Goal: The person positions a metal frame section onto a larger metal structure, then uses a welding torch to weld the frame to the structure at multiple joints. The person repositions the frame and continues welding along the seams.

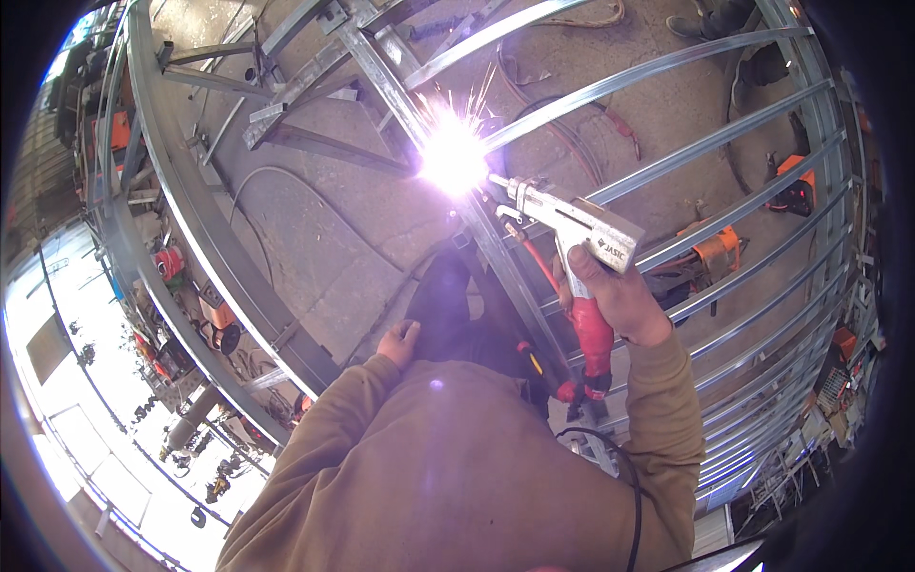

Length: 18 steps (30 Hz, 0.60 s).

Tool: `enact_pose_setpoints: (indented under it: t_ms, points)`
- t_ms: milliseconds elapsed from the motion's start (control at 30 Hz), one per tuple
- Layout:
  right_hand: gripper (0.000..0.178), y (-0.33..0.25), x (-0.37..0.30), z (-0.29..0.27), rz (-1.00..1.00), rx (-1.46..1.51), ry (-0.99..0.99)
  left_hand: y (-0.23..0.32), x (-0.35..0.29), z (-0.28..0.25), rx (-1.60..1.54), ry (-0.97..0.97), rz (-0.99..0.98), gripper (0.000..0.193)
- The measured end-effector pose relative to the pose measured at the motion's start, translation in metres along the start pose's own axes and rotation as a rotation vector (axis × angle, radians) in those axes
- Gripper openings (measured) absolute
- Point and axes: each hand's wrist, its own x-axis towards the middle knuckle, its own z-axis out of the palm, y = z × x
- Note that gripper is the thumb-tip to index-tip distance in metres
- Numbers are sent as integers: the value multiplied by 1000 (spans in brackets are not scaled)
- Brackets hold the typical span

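Note:
My right hand [620, 297] is wrapped round a welding gun [583, 227] with a silver-white body and a red lower grip. Its narrow nozzle points left at a metal frame rail [515, 276]. A blinding weld glare [453, 160] throws sparks upward and hides the joint at the nozzle tip. Down by my thigh, my left hand [396, 344] is loosely closed, thumb over curled fingers, and nothing shows in it. A tool with a black and yellow handle [534, 362] lies close to the rail, left of the red grip.
Parallel metal bars [648, 78] fill the right side. A long beam [205, 219] runs down the left, with angled steel pieces [305, 84] beyond it. Orange equipment [720, 250] stands beneath the bars. Hoses [572, 143] cross the floor; another person's shoe [684, 27] shows at upper right.

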Motion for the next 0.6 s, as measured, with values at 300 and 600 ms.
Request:
enact_pose_setpoints:
  t_ms: [300,600]
  points:
    - [35,1,-4,-2,-32,-13,-12,2,0,3,30,20,18,42]
    - [31,3,-7,-3,11,-16,-10,-5,0,10,7,26,-10,43]
